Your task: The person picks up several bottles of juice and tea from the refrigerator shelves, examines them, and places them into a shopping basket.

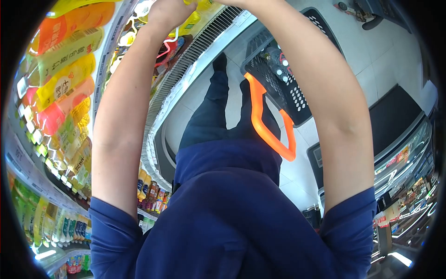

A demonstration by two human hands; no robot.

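- Head view — both arms reach up to the frame's top edge; the left hand [169, 11] and the right hand [223, 2] meet at a yellow bottle [200, 5], largely cropped.
- Fingers: cut off by the frame, so whether they are clamped or apart cannot be told.
- Progress: the bottle sits against the shelf edge [204, 42]; the black basket [283, 83] with orange handles [265, 125] on the floor holds more bottles — restocking appears under way, not finished.
- Room: shelves of drinks [65, 93] crowd the left; open floor [371, 56] lies right.
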